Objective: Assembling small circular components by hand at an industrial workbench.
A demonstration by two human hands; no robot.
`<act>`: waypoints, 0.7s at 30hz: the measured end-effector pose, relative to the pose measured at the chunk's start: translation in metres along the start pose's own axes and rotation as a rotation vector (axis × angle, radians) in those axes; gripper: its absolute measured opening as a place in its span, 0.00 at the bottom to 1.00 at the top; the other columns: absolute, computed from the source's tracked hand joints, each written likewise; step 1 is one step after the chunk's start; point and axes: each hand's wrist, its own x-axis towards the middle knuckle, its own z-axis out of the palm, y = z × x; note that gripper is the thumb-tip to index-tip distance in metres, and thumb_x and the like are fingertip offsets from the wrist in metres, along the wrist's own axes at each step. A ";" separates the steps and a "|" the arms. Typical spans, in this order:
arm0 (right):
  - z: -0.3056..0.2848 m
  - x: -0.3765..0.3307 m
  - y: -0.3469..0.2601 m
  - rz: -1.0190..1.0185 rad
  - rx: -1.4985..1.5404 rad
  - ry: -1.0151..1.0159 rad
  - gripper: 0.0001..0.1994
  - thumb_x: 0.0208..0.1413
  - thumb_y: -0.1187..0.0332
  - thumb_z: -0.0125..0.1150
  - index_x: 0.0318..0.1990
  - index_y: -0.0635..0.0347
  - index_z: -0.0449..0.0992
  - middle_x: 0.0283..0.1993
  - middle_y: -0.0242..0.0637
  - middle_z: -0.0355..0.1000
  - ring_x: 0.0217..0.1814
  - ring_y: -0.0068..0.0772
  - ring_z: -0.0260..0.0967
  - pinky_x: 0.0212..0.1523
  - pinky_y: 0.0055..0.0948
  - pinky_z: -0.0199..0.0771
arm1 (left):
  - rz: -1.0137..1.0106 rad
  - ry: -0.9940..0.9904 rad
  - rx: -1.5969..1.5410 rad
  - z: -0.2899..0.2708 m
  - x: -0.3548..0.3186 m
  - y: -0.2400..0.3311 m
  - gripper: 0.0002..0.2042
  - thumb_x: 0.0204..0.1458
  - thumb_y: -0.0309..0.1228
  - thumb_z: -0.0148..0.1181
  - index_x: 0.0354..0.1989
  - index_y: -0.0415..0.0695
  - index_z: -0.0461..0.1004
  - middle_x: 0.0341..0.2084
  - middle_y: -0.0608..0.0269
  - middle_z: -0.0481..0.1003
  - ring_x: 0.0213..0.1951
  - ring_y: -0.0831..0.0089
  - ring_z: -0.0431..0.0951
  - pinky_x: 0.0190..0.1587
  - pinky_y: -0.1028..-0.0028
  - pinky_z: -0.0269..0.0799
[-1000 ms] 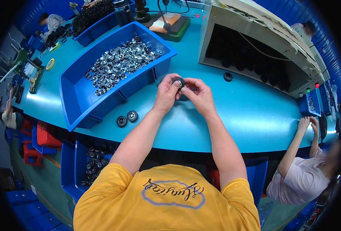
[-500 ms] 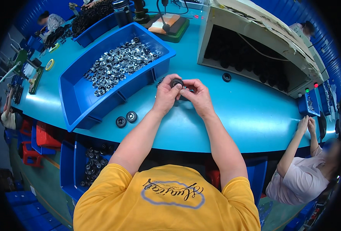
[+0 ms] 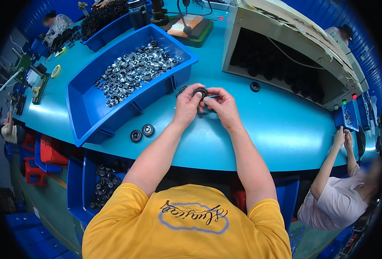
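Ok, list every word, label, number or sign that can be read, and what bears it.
Yellow short-sleeved shirt: dark script lettering in a bluish outline, with a smaller line beside it; wording not copied.
Held black round wheel: any marking too small to read.
Two loose black wheels with silvery hubs: likewise unreadable.

Head-worn fisheye view, facing down

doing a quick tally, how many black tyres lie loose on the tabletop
3: two tyres beside the left forearm, one tyre before the open-fronted box. Others may be hidden behind the hands.
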 end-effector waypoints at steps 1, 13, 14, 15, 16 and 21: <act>0.000 0.001 0.003 0.002 -0.004 0.014 0.15 0.60 0.70 0.69 0.52 0.65 0.78 0.47 0.36 0.76 0.40 0.21 0.75 0.41 0.23 0.78 | -0.025 -0.010 0.015 0.000 0.000 0.000 0.16 0.68 0.24 0.52 0.63 0.41 0.69 0.42 0.62 0.76 0.35 0.78 0.77 0.36 0.77 0.78; -0.004 0.001 -0.002 0.008 -0.035 0.097 0.13 0.61 0.67 0.68 0.50 0.63 0.80 0.40 0.32 0.77 0.37 0.19 0.74 0.33 0.20 0.75 | -0.061 -0.072 0.344 0.017 -0.008 0.013 0.29 0.62 0.19 0.56 0.72 0.45 0.61 0.41 0.63 0.78 0.35 0.76 0.77 0.39 0.72 0.79; -0.003 0.002 0.000 0.015 -0.051 0.122 0.13 0.61 0.68 0.68 0.50 0.63 0.80 0.38 0.31 0.77 0.36 0.19 0.74 0.33 0.20 0.74 | 0.049 -0.061 0.412 0.016 -0.008 0.009 0.29 0.62 0.19 0.57 0.72 0.45 0.61 0.41 0.63 0.79 0.36 0.75 0.78 0.41 0.72 0.79; -0.003 0.003 0.003 0.022 -0.066 0.148 0.13 0.61 0.68 0.68 0.49 0.63 0.80 0.37 0.31 0.77 0.36 0.18 0.73 0.34 0.20 0.74 | 0.159 -0.050 0.480 0.016 -0.008 0.003 0.29 0.62 0.20 0.57 0.72 0.45 0.61 0.42 0.62 0.79 0.37 0.74 0.79 0.42 0.72 0.79; -0.002 0.004 0.006 0.030 -0.081 0.174 0.12 0.61 0.68 0.69 0.49 0.63 0.80 0.35 0.30 0.78 0.36 0.18 0.73 0.34 0.20 0.74 | 0.270 -0.038 0.547 0.015 -0.008 -0.002 0.29 0.62 0.20 0.57 0.72 0.45 0.61 0.43 0.62 0.80 0.38 0.74 0.80 0.43 0.72 0.79; -0.007 0.004 0.011 0.077 0.096 0.090 0.12 0.61 0.69 0.69 0.50 0.63 0.79 0.39 0.32 0.78 0.37 0.17 0.74 0.32 0.19 0.73 | 0.333 -0.004 0.706 0.020 -0.014 0.007 0.29 0.60 0.22 0.59 0.71 0.43 0.62 0.47 0.44 0.80 0.46 0.57 0.84 0.48 0.64 0.78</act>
